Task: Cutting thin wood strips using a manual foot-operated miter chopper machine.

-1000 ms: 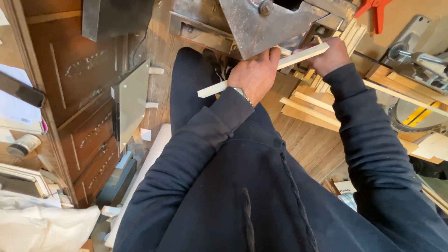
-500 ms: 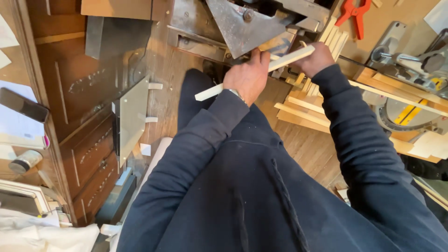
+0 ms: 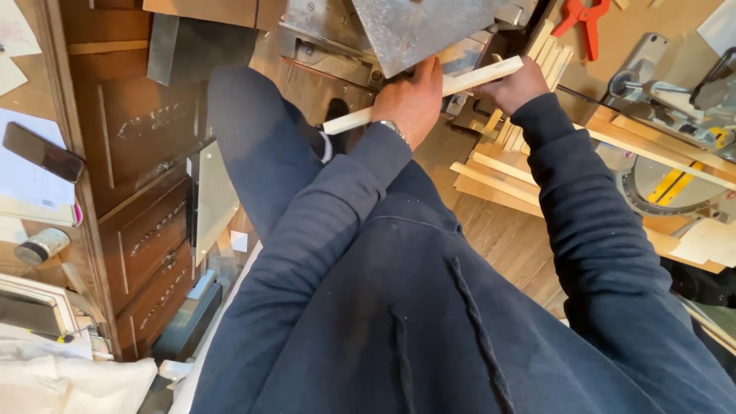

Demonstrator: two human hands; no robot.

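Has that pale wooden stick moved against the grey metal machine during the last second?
Cannot tell: the pale wooden stick, held by both hands, sits just below the grey metal machine in every picture; only the camera clearly shifted.

There is a single view, from a camera worn on the person's head. It looks steeply down along the person's own chest and arms, so the dark blue sweatshirt (image 3: 429, 322) fills the lower half, very near the lens. Both sleeves run up and away from the camera to the left hand (image 3: 410, 100) and right hand (image 3: 517, 88), which sit near the top edge at arm's length. Beyond them lies a grey metal machine (image 3: 414, 31), cut off by the frame. The wooden floor (image 3: 506, 238) shows far below. A dark wooden cabinet (image 3: 130, 169) stands at the left, and a surface with a mitre saw (image 3: 675, 184), probably, lies at the right edge.
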